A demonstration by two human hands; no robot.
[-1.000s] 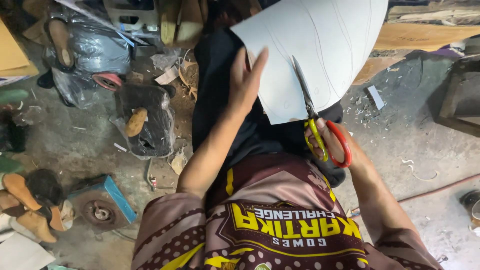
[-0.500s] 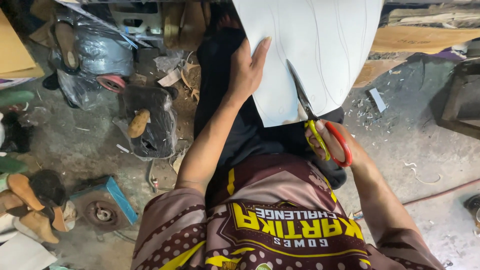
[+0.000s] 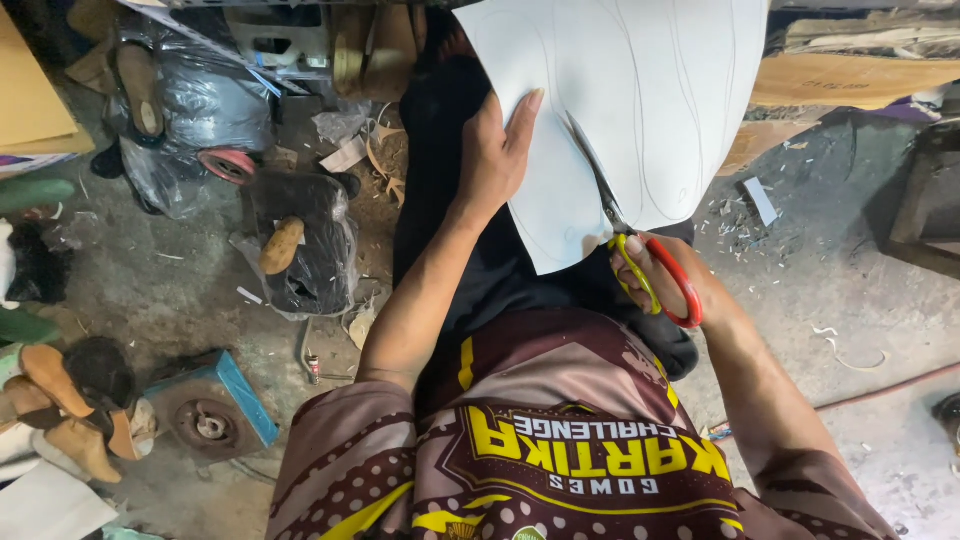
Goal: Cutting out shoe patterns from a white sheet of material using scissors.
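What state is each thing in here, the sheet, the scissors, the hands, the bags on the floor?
White sheet: partly cut, pencilled curves on it, held up over the lap.
Scissors: blades in the sheet, along a drawn line.
Left hand: flat on the sheet, steadying it.
Right hand: gripping the scissors' red and yellow handles.
Black plastic bags: on the floor, crumpled.

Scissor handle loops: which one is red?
The outer loop of the scissors, away from the white sheet, is red; the loop nearer the sheet, where the right hand grips, is yellow.
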